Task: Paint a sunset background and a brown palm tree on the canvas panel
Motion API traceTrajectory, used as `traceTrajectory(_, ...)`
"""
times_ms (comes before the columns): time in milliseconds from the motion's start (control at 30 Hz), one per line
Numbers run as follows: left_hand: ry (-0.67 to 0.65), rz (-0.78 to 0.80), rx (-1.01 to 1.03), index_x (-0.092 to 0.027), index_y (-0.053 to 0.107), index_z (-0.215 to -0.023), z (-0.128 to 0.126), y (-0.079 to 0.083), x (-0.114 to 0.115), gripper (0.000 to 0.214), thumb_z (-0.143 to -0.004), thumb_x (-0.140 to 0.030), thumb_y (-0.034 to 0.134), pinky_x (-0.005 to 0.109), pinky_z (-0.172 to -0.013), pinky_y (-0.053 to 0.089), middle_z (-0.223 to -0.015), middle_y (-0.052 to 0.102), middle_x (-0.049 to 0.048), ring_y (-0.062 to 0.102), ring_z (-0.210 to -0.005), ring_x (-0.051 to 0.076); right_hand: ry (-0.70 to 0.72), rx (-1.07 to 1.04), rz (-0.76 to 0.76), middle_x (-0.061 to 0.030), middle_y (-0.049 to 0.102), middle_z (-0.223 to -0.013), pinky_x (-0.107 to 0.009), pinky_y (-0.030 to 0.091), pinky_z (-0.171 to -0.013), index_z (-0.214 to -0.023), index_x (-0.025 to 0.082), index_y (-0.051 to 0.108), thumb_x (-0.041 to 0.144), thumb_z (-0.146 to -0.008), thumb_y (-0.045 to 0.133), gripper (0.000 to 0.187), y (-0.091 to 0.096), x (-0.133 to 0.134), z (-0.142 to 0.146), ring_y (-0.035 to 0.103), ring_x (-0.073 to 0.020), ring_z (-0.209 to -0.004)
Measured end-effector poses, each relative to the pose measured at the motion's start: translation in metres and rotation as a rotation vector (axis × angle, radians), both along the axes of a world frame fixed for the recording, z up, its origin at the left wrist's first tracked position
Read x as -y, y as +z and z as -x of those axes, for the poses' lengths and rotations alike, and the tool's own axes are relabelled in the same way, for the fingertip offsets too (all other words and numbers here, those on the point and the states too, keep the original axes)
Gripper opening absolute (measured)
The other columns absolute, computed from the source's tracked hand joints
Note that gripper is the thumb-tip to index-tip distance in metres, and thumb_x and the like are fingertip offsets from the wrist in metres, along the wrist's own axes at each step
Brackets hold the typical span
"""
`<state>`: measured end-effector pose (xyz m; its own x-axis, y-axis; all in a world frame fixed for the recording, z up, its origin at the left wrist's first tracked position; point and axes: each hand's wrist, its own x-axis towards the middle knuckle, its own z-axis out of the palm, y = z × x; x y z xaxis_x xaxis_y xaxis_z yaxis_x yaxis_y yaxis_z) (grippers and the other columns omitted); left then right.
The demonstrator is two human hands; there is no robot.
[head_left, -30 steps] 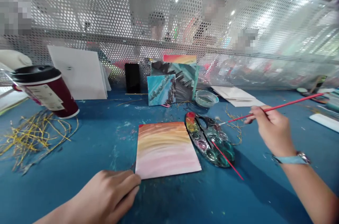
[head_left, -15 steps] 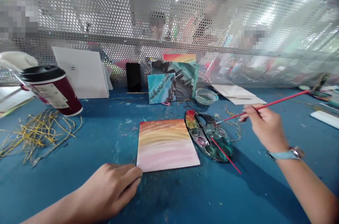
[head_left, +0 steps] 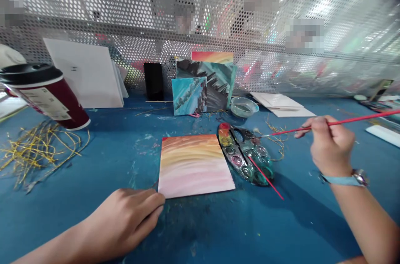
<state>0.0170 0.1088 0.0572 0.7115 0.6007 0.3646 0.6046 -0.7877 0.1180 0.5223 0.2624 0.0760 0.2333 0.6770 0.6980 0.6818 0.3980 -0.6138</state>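
Observation:
A small canvas (head_left: pixel 194 165) painted in orange-to-pink bands lies flat on the blue table (head_left: pixel 103 160). My left hand (head_left: pixel 125 218) rests on the table with fingers loosely curled, fingertips touching the canvas's near left corner. My right hand (head_left: pixel 331 144) is closed on a red paintbrush (head_left: pixel 328 125), its tip hovering just right of the oval paint palette (head_left: pixel 245 155). A second red brush (head_left: pixel 265 176) lies across the palette.
A dark red takeaway cup (head_left: pixel 46 97) stands at the left beside yellow straw strands (head_left: pixel 37 147). Blank white canvases (head_left: pixel 84 74), a black box (head_left: pixel 153 80), painted canvases (head_left: pixel 203 87) and a clear water dish (head_left: pixel 243 107) line the perforated screen (head_left: pixel 125 14). People sit behind the screen.
My right hand drew the brush back to the right, away from the palette, and levelled it. My left hand stayed at the canvas corner.

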Motion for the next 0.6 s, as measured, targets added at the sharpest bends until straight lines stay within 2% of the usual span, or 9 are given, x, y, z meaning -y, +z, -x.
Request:
traceTrajectory(167,0.003,-0.001,0.001,-0.027,0.057,-0.117,-0.001,0.000,0.001,0.033,-0.128,-0.026,0.026,0.030,-0.055,0.050,-0.079,0.069,-0.0068,0.069,-0.057,0.015,0.102,0.098,0.051,-0.0042,0.075,-0.070,-0.041,0.058,-0.079,-0.079,0.027,0.076,0.084,-0.097,0.067,0.060,0.002,0.008,0.006,0.073,-0.0249,-0.071)
traceTrajectory(233,0.001,0.002,0.003,-0.027,0.057,-0.118,-0.001,0.000,0.001,0.033,-0.127,-0.026,0.026,0.030,-0.055,0.049,-0.079,0.069,-0.0069,0.069,-0.057,0.015,0.130,0.118,0.073,-0.0041,0.074,-0.069,-0.040,0.058,-0.076,-0.077,0.027,0.076,0.086,-0.098,0.065,0.063,0.002,0.011,0.008,0.072,-0.0243,-0.069)
traceTrajectory(367,-0.004,0.020,0.001,-0.027,0.056,-0.117,-0.001,0.002,0.001,0.032,-0.127,-0.026,0.026,0.029,-0.055,0.049,-0.079,0.070,-0.0067,0.070,-0.058,0.014,0.108,0.094,0.039,-0.0025,0.072,-0.068,-0.037,0.055,-0.070,-0.079,0.027,0.074,0.085,-0.103,0.060,0.065,0.002,0.011,0.007,0.070,-0.0217,-0.064)
traceTrajectory(500,0.006,0.037,-0.012,-0.027,0.056,-0.121,-0.001,0.001,0.000,0.031,-0.127,-0.025,0.026,0.029,-0.057,0.050,-0.081,0.071,-0.0069,0.072,-0.060,0.014,0.102,0.097,0.064,-0.0024,0.073,-0.068,-0.035,0.056,-0.072,-0.080,0.025,0.077,0.088,-0.098,0.066,0.066,0.002,0.010,0.005,0.072,-0.0205,-0.066)
traceTrajectory(600,0.006,0.039,-0.007,-0.027,0.057,-0.121,-0.001,0.000,0.000,0.031,-0.127,-0.025,0.026,0.030,-0.056,0.050,-0.080,0.071,-0.0067,0.072,-0.059,0.015,0.102,0.074,0.060,-0.0022,0.070,-0.065,-0.032,0.056,-0.066,-0.076,0.024,0.075,0.086,-0.097,0.068,0.067,0.002,0.010,0.007,0.069,-0.0183,-0.061)
